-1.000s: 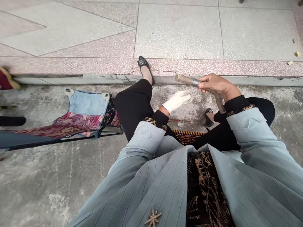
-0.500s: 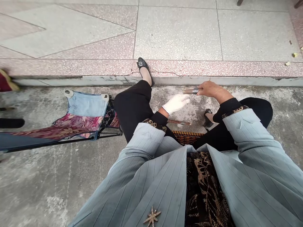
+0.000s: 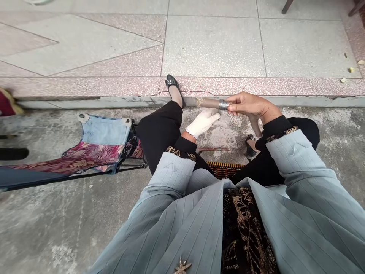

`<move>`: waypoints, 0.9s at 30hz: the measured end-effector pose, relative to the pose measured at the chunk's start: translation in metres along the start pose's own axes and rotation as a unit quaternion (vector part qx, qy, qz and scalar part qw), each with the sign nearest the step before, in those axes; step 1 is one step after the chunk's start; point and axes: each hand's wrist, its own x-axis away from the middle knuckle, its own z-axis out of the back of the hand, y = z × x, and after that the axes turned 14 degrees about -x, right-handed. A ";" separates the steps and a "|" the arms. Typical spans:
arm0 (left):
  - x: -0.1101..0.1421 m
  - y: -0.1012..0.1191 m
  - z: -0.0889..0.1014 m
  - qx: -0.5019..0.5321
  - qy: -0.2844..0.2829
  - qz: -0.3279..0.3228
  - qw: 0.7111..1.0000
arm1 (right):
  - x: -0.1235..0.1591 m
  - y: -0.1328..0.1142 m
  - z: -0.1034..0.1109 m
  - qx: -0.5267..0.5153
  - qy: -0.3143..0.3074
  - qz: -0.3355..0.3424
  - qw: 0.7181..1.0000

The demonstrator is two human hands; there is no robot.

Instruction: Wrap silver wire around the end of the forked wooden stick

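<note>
My right hand (image 3: 248, 104) is closed round a brownish wooden stick (image 3: 208, 102) with silvery wire (image 3: 223, 104) wound round it beside my fingertips. A bent wooden part (image 3: 255, 125) shows below that hand, angling down toward my knee. The stick lies almost level and points left. Just under its left part is my left hand (image 3: 202, 122) in a white glove, fingers curled and thumb toward the right. I cannot make out what the gloved fingers hold, or whether they touch the stick.
A thin reddish stick (image 3: 213, 149), also bound near one end, lies on the concrete below my hands. A wicker seat edge (image 3: 225, 169) shows between my legs. On the left stands a folding fabric chair (image 3: 97, 146). A tiled step (image 3: 213, 85) runs across ahead, under my left shoe (image 3: 172, 85).
The stick dipped and foreshortened half a second ago, then swung back level and further left with my right hand. My gloved left hand has shifted left, now beneath the stick.
</note>
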 end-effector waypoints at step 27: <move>0.011 0.006 0.018 -0.211 -0.038 -0.034 0.976 | -0.021 0.013 -0.004 0.376 0.057 -0.211 0.901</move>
